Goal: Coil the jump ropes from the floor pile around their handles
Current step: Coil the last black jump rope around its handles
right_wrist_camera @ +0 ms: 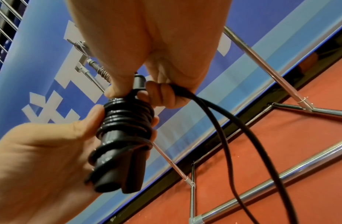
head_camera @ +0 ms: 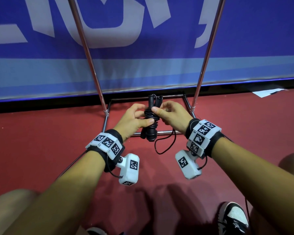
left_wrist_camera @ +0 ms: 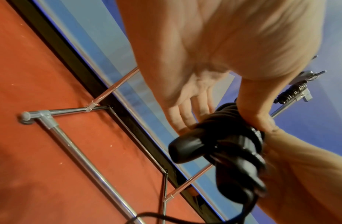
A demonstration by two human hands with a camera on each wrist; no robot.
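A black jump rope (head_camera: pixel 150 119) is held upright between both hands above the red floor, its two handles (right_wrist_camera: pixel 116 169) side by side with several turns of cord (right_wrist_camera: pixel 128 116) wound round them. My left hand (head_camera: pixel 134 118) grips the wound bundle, thumb across the coils. My right hand (head_camera: pixel 168 114) pinches the top of the coil with its thumb, and its curled fingers (right_wrist_camera: pixel 162 94) hold the free cord. A loose loop of cord (head_camera: pixel 163 146) hangs below the right wrist. The bundle (left_wrist_camera: pixel 233 145) fills the left wrist view.
A chrome tube stand (head_camera: pixel 159 132) rests on the red floor (head_camera: pixel 41 141) just behind the hands, two poles (head_camera: pixel 90 61) rising against a blue banner (head_camera: pixel 143 68). A white sheet (head_camera: pixel 268 92) lies far right. My knees and a black-and-white shoe (head_camera: pixel 232 217) are near.
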